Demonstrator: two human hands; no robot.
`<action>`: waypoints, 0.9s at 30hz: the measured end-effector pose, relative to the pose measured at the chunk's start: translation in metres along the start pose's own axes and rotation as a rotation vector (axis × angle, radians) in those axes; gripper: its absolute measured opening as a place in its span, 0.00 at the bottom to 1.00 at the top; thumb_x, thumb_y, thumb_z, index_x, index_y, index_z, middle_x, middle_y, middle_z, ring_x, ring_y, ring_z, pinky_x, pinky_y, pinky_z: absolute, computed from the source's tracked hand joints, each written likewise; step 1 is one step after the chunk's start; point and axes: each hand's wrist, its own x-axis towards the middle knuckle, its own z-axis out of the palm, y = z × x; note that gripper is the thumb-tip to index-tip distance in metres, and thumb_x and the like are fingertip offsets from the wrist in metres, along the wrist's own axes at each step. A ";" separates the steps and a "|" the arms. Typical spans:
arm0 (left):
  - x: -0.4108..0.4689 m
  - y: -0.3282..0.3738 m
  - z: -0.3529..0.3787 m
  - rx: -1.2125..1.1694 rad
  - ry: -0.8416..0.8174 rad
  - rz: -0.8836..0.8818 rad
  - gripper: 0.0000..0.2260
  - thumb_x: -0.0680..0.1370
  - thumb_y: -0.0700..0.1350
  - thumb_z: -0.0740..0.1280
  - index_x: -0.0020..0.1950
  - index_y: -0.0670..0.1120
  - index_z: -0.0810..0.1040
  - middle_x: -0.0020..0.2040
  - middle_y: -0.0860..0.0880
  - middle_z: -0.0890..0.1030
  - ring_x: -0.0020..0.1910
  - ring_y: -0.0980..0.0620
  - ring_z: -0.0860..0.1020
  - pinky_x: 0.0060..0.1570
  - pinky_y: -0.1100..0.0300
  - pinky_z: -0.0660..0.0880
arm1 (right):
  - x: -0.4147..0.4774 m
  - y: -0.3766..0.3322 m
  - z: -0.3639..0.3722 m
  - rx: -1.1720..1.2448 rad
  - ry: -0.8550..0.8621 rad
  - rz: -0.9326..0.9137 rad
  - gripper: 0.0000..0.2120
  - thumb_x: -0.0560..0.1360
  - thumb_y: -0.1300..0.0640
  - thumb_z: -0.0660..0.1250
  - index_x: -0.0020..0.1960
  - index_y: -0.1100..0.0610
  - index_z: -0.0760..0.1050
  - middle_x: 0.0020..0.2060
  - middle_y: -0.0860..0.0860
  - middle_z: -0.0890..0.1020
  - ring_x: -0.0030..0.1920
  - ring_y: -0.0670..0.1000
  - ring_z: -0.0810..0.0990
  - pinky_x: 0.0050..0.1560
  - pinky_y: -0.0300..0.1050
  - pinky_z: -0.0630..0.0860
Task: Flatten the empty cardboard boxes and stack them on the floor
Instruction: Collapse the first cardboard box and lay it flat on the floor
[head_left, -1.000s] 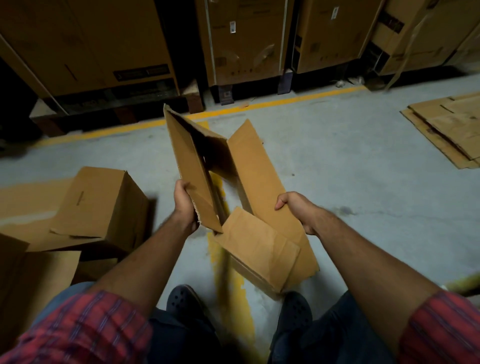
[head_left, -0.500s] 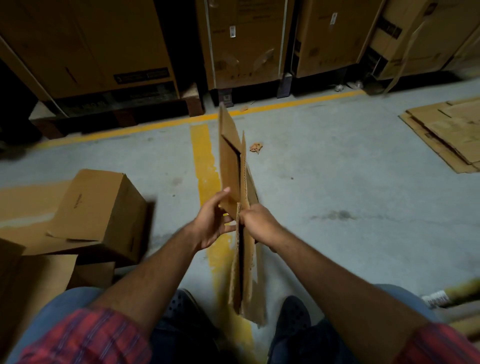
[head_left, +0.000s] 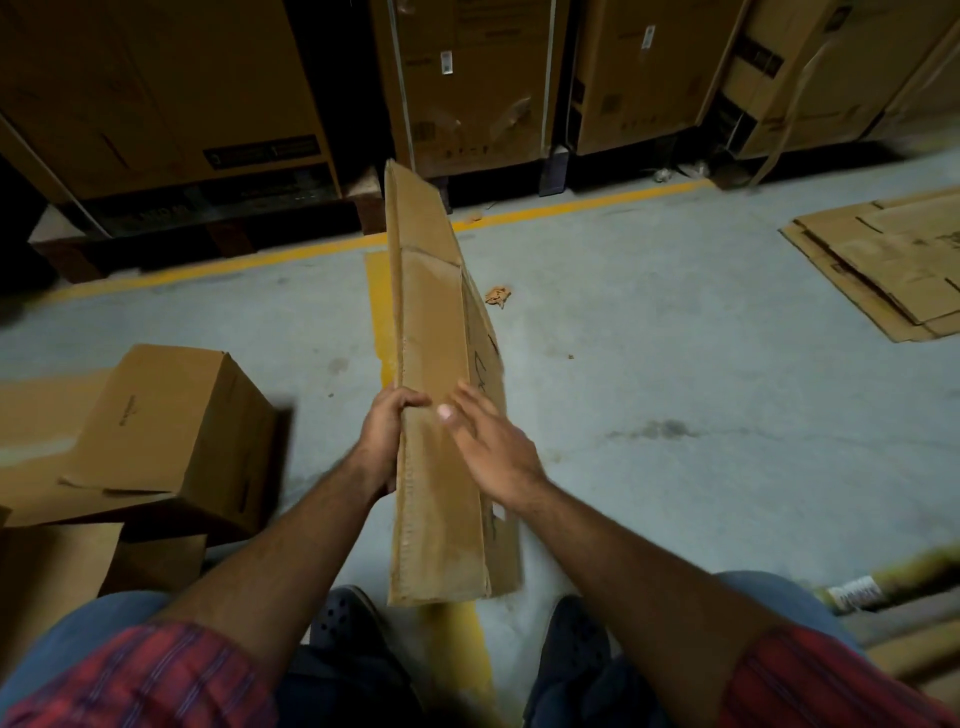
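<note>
I hold a flattened brown cardboard box (head_left: 436, 332) in front of me, long and tilted, its far end pointing away and its near end above my shoes. My left hand (head_left: 382, 441) grips its left edge, fingers curled over the top face. My right hand (head_left: 491, 447) lies with straight fingers on the box's right side, pressing the panel. A stack of flattened cardboard (head_left: 883, 260) lies on the floor at the far right. An unflattened cardboard box (head_left: 171, 441) stands on the floor at my left.
More cardboard pieces (head_left: 47, 587) lie at the lower left. Large cartons on pallets (head_left: 467, 83) line the back, behind a yellow floor line (head_left: 571, 208). A small cardboard scrap (head_left: 497, 296) lies on the grey concrete. Rolled tubes (head_left: 883, 592) lie at the lower right.
The open box was pressed shut into a flat sheet. It has turned from edge-on to show its broad face, and my right hand has opened flat against it.
</note>
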 end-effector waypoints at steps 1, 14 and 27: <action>-0.004 0.007 0.005 -0.021 -0.003 0.014 0.28 0.69 0.47 0.70 0.68 0.39 0.77 0.56 0.35 0.83 0.49 0.39 0.84 0.45 0.49 0.82 | 0.002 0.012 -0.002 0.068 0.037 -0.013 0.28 0.85 0.33 0.52 0.82 0.39 0.61 0.83 0.39 0.58 0.80 0.48 0.64 0.78 0.62 0.64; 0.023 0.048 0.017 -0.339 -0.077 0.001 0.21 0.81 0.48 0.60 0.69 0.39 0.76 0.45 0.41 0.85 0.37 0.44 0.86 0.37 0.54 0.85 | 0.022 0.126 -0.068 0.622 -0.051 0.650 0.46 0.68 0.16 0.56 0.70 0.48 0.77 0.56 0.52 0.86 0.55 0.54 0.85 0.61 0.53 0.79; 0.150 0.038 -0.004 0.058 -0.130 -0.069 0.23 0.74 0.40 0.70 0.70 0.42 0.77 0.58 0.38 0.84 0.50 0.40 0.86 0.51 0.46 0.84 | 0.073 0.247 -0.141 0.513 0.339 0.686 0.44 0.51 0.36 0.88 0.60 0.56 0.83 0.50 0.55 0.89 0.49 0.59 0.88 0.52 0.58 0.85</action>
